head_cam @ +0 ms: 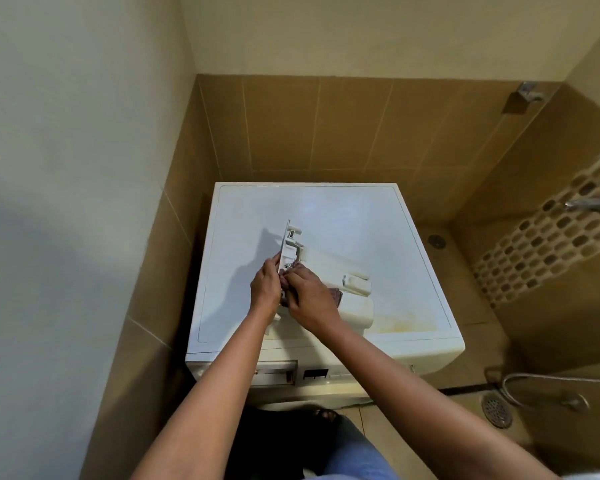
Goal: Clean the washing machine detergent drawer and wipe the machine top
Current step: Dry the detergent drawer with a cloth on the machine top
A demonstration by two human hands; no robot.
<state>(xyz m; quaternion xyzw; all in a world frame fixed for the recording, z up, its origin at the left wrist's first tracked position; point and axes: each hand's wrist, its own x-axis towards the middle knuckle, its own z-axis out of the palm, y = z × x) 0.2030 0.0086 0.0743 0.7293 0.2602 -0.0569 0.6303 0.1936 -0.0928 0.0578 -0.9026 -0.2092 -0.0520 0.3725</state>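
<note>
detergent drawer (329, 263) out of its slot (274, 372), lying on the machine top (361, 216) for support | left hand (265, 284) grips the front panel (284, 244), steadying it | right hand (309, 296) pinches a dark cloth (336, 294), rubbing behind the panel | top's yellow stains unwiped

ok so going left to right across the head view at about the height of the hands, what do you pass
In order: plain wall → left hand → right hand holding a dark cloth → free end of the detergent drawer → round floor drain → mosaic tile band.
</note>
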